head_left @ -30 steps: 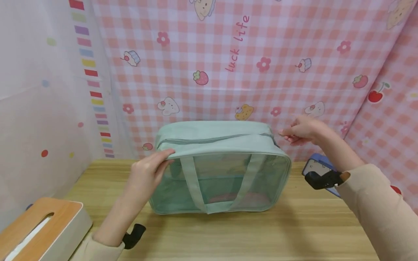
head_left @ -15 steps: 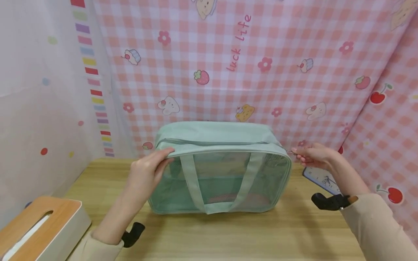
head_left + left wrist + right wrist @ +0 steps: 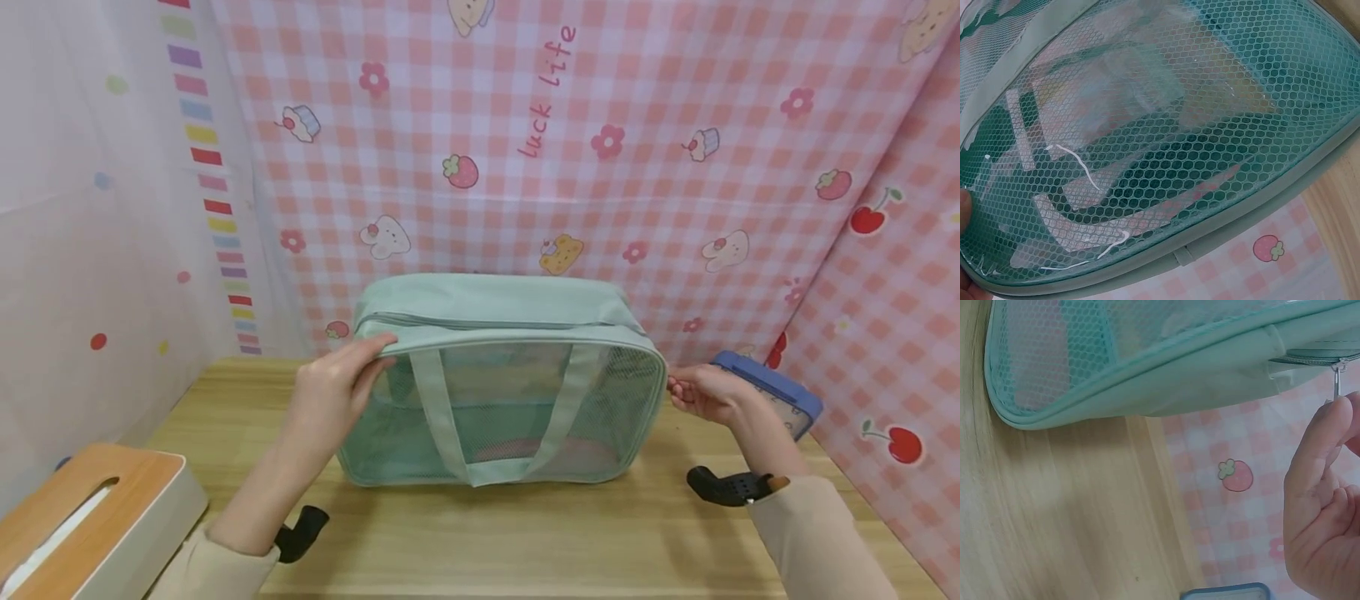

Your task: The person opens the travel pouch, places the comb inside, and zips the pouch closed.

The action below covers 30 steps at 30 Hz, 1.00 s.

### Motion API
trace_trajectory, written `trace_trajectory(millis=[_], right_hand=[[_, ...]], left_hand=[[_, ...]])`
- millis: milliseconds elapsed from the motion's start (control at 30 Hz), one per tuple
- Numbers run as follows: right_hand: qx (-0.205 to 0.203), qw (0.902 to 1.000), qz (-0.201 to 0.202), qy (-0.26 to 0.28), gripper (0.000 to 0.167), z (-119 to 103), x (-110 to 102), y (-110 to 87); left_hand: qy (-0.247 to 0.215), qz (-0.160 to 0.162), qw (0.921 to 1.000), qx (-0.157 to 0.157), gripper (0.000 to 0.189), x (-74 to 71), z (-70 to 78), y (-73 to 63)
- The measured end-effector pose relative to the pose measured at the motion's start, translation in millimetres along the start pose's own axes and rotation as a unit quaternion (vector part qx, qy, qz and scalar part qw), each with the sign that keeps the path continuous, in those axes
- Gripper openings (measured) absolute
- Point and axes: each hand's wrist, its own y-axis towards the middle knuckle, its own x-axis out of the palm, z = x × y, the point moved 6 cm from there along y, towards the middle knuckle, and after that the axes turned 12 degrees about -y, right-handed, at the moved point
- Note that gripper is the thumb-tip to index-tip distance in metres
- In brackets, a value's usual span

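A mint green bag (image 3: pixel 495 302) with see-through mesh sides and strap handles stands upright on the wooden table (image 3: pixel 480 542). Its zipper (image 3: pixel 480 324) runs along the top and looks closed there. My left hand (image 3: pixel 330 392) grips the top left edge, thumb in front and fingers over the top. At the bag's right end, my right hand (image 3: pixel 708 392) pinches a metal zipper pull (image 3: pixel 1337 382), which shows in the right wrist view between thumb and finger. Through the mesh in the left wrist view, clear plastic packaging (image 3: pixel 1110 106) is visible inside the bag.
A tissue box (image 3: pixel 150 508) with a wooden lid sits at the front left. Behind the right hand stands a blue-framed clock (image 3: pixel 772 383), partly covered by hand and wrist. A pink checked cloth (image 3: pixel 495 225) hangs right behind the bag.
The right hand has drawn the zipper pull right and down round the bag's end, and the top gap at the right has closed. The left hand has kept its grip.
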Motion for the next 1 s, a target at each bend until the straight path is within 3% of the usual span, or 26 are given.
trace_trajectory(millis=[167, 333, 467, 533, 733, 1000], right_hand=[[-0.005, 0.9997, 0.004, 0.023, 0.034, 3, 5, 1.9], [-0.014, 0.9985, 0.039, -0.036, 0.015, 2, 12, -0.9], [-0.028, 0.9919, 0.066, -0.105, 0.048, -2, 17, -4.4], [-0.034, 0.9885, 0.072, -0.129, 0.054, -4, 18, -7.0], [-0.046, 0.9902, 0.058, -0.118, 0.016, -5, 19, -15.8], [-0.075, 0.9832, 0.102, -0.132, 0.022, -12, 26, -25.1]], left_hand=[[0.003, 0.002, 1.0000, -0.001, 0.025, -0.3, -0.7, -0.2], [0.003, -0.004, 1.0000, -0.005, 0.025, -0.3, -1.5, -2.0], [0.010, 0.005, 0.9999, -0.006, 0.025, -4.0, -1.8, -3.3], [0.011, 0.008, 0.9999, -0.008, 0.025, -6.1, -2.2, -3.5], [0.013, 0.007, 0.9997, -0.017, 0.024, -9.7, -5.2, -3.1], [0.007, 0.000, 0.9997, -0.025, 0.022, -7.3, -14.4, 2.8]])
